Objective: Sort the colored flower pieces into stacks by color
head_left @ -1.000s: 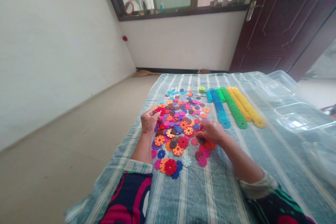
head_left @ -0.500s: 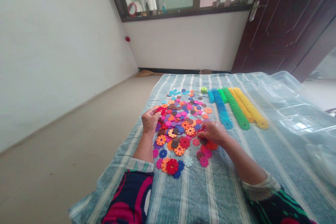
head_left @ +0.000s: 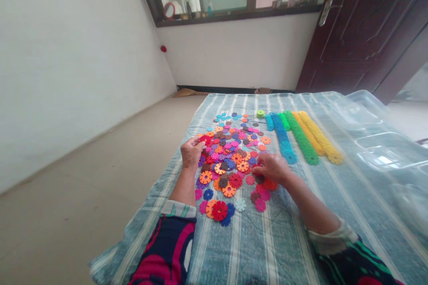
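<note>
A loose heap of notched plastic discs [head_left: 230,146] in pink, orange, purple, brown, red and blue lies on the striped cloth. At its left edge my left hand [head_left: 191,153] is closed, thumb and fingers pinching a red notched disc [head_left: 206,140]. My right hand [head_left: 273,168] reaches into the heap's right side with its fingers bent together; whatever is between the fingertips is hidden. An orange-red disc [head_left: 270,184] lies just below that hand. Closer to me are a larger red disc [head_left: 220,210] and a pale blue disc [head_left: 240,205].
Overlapping rows of blue discs [head_left: 282,136], green discs [head_left: 301,141] and yellow discs [head_left: 323,141] lie right of the heap. A small lime-green stack [head_left: 260,114] stands behind. Clear plastic containers [head_left: 389,151] are along the right side. The table's left edge borders the floor [head_left: 100,164].
Both hands keep almost the same place and grip. The whole view has shifted very slightly; no disc has visibly moved.
</note>
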`<action>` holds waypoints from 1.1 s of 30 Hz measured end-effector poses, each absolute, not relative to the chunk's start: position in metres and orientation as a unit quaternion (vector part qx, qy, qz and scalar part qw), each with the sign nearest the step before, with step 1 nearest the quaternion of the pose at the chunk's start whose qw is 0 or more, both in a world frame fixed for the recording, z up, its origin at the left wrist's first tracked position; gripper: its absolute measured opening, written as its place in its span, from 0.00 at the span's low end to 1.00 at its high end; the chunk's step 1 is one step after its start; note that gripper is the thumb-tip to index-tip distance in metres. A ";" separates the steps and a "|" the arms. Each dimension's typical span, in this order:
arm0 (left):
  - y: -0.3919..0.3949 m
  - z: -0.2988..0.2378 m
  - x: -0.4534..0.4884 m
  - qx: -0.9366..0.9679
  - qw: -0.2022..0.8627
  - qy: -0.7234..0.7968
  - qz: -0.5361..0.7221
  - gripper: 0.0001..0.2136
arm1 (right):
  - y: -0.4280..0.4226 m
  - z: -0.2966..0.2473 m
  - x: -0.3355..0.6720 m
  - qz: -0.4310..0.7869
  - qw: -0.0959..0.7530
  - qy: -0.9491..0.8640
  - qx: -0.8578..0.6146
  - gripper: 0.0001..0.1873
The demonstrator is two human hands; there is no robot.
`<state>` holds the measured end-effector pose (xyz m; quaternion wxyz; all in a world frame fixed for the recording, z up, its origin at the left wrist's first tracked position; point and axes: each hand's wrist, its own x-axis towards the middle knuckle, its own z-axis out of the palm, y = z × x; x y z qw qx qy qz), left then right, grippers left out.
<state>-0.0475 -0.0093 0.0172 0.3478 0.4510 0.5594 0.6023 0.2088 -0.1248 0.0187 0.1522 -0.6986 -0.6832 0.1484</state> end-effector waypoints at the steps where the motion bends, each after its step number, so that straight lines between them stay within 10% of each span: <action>1: -0.009 0.016 -0.048 0.459 0.347 0.555 0.601 0.17 | -0.125 0.019 0.209 0.153 0.158 -0.681 -0.698 0.12; 18: -0.031 0.030 -0.014 0.550 0.428 0.490 0.524 0.16 | -0.123 0.011 0.212 0.426 0.498 -0.500 -0.566 0.17; 33: -0.077 0.036 0.032 0.614 0.573 0.402 0.365 0.12 | -0.125 0.020 0.199 0.471 0.541 -0.464 -0.519 0.17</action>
